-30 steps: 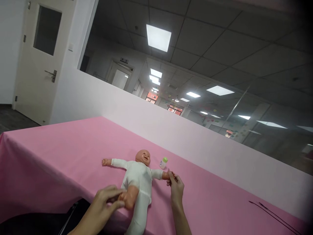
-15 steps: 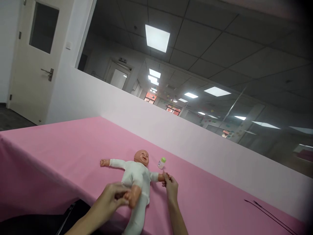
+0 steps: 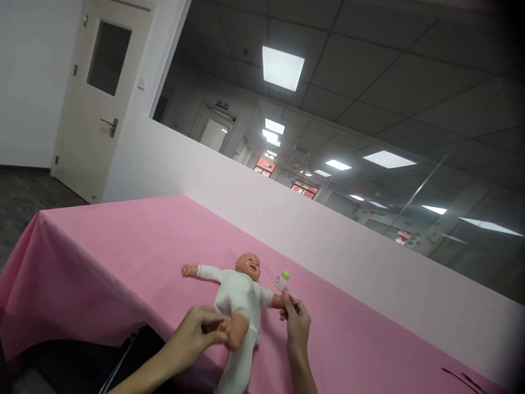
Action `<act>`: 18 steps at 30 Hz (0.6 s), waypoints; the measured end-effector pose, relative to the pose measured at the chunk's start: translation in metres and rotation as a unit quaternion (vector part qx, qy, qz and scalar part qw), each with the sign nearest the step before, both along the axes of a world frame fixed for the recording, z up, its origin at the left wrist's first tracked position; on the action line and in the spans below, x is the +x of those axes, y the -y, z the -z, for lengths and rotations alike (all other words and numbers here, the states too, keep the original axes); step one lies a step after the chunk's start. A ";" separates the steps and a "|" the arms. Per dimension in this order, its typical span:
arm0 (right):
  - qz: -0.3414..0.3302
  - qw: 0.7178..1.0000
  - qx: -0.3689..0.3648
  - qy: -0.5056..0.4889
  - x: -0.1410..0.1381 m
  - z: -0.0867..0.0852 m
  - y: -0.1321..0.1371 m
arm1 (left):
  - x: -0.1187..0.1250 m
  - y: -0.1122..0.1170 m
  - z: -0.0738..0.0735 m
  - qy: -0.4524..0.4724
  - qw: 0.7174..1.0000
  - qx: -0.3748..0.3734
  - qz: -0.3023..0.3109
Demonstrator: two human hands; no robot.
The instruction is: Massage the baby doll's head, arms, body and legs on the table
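A baby doll in a white bodysuit lies on its back on the pink tablecloth, arms spread wide. My left hand grips the doll's bare foot at the near table edge. My right hand pinches the doll's hand on the right side. A small toy bottle with a green cap stands just beyond that hand, beside the doll's head.
A low white partition with glass above runs along the table's far side. A white door is at the far left. Thin dark cords lie at the right edge. Something dark sits below the table's near edge.
The view has swung, showing more of the table's left end and the floor. Both hands keep their hold on the doll, which has barely shifted.
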State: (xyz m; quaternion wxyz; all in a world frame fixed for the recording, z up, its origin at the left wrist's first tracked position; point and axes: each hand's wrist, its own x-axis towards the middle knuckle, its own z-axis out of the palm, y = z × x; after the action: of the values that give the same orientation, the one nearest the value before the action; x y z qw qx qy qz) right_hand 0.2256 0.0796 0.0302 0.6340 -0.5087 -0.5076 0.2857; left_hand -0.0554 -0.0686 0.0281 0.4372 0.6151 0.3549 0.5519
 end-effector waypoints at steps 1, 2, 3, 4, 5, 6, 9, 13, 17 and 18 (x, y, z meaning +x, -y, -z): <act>-0.022 0.999 0.002 0.043 -0.014 -0.001 0.006 | 0.004 -0.014 -0.002 0.021 0.999 0.014 -0.023; -0.043 0.996 0.004 0.084 -0.026 0.002 0.011 | 0.008 -0.029 -0.002 0.035 0.998 0.024 -0.046; -0.059 0.991 0.008 0.116 -0.037 0.006 0.016 | 0.010 -0.044 0.000 0.043 0.996 0.029 -0.068; -0.072 0.988 0.013 0.139 -0.046 0.011 0.019 | 0.013 -0.058 0.003 0.043 0.995 0.029 -0.084; -0.079 0.986 0.017 0.149 -0.051 0.016 0.021 | 0.014 -0.069 0.006 0.039 0.994 0.027 -0.094; -0.080 0.986 0.018 0.148 -0.052 0.019 0.021 | 0.016 -0.077 0.009 0.034 0.994 0.023 -0.097; -0.053 0.994 -0.005 0.091 -0.033 0.016 0.010 | 0.014 -0.072 0.009 0.029 0.996 0.021 -0.085; 0.054 0.996 -0.025 -0.060 0.025 0.011 -0.015 | -0.002 -0.009 0.008 -0.050 0.997 0.031 -0.054; 0.133 0.974 -0.112 -0.145 0.065 0.038 -0.026 | -0.027 0.051 0.034 -0.140 0.989 -0.038 0.027; 0.138 0.970 -0.135 -0.148 0.068 0.045 -0.026 | -0.031 0.058 0.041 -0.135 0.989 -0.054 0.021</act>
State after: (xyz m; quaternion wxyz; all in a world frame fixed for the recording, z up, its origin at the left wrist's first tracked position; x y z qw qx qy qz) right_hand 0.2934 0.1052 -0.0153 0.6608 -0.6070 -0.2896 0.3332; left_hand -0.0861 -0.1263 -0.0132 0.4291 0.6669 0.4270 0.4346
